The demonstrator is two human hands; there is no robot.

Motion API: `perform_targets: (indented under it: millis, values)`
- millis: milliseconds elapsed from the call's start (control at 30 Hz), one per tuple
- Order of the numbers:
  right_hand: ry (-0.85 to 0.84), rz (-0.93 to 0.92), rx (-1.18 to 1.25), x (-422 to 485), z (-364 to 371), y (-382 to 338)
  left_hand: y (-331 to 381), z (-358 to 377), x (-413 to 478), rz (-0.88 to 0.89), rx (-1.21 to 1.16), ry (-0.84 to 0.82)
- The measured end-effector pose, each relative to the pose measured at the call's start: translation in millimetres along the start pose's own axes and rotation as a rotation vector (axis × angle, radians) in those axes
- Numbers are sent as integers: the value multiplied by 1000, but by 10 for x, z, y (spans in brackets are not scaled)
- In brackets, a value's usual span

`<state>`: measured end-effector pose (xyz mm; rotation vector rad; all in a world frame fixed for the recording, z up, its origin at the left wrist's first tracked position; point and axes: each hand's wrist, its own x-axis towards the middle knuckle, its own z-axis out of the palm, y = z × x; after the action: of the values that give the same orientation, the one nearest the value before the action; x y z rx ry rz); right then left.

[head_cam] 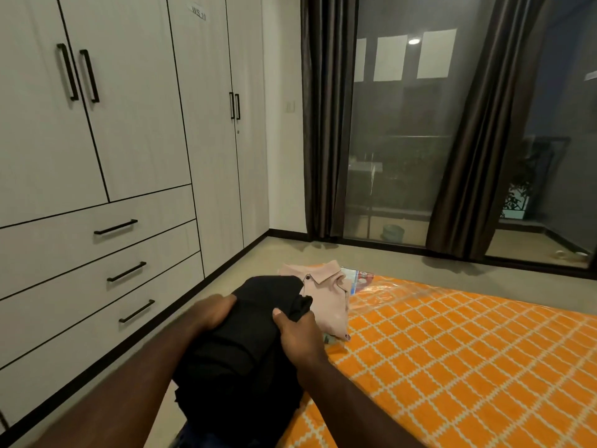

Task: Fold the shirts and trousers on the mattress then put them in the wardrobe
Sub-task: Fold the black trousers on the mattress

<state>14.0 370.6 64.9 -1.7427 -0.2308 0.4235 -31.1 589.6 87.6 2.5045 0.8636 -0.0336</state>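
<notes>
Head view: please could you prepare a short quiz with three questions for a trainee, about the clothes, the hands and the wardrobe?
1. True or false: all doors of the wardrobe are shut.
2. What do the left hand and the right hand grip together? A, a towel; B, the black garment; C, a pillow.
3. Fill in the colour: the folded pink shirt lies on the ___ checked mattress.

Key: 1 true; 2 B; 3 orange.
</notes>
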Motion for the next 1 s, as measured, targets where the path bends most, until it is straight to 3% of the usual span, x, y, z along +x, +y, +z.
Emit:
perform_targets:
  millis: [100,200,367,667,900,1000]
  values:
    - [-1,65,-48,-10,14,174,-129,348,-92,-85,-19,-70]
    - [-7,84,-74,19,-48,224,-155,440,-97,-93,6,-6]
    - [51,114,-121,49,-183,50,77,228,-80,12,120,149]
    - [133,124,-237,-16,-505,-205,863,223,-425,99,170,216]
    - [75,95,-227,-278,-1104,-247,1312,301,-740,169,138,214]
    - [-9,178,-246,-468,-1348,-266,1488,341,-911,190,114,190]
